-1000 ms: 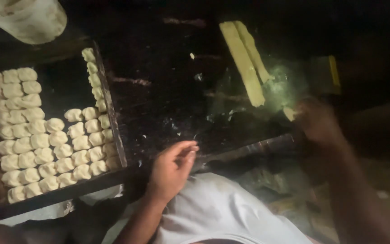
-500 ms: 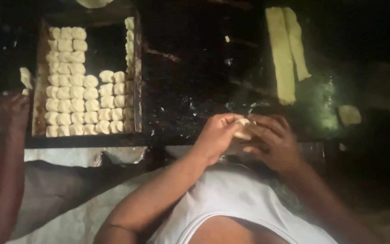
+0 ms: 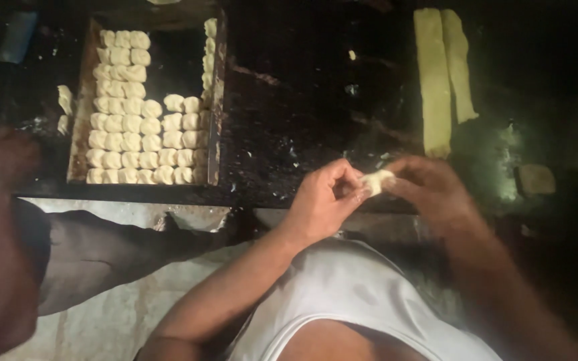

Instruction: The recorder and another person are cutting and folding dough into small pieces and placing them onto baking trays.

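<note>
On the dark worktop [image 3: 302, 100], the small pale dough lump [image 3: 377, 180] sat pinched between left hand [image 3: 326, 197] and right hand [image 3: 429, 187], seemingly shared equally.

top: white sleeveless vest | arms: bare | hands: ungloved

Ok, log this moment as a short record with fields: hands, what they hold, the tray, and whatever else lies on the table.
left hand: pinching the dough piece from its left side
right hand: gripping the same piece from its right side
dough piece: small, pale, held between both hands above the table edge
tray: dark, rectangular, packed with rows of dough pieces
dough strips: two long strips lying side by side, upper right
table: dark, flecked with flour
</note>
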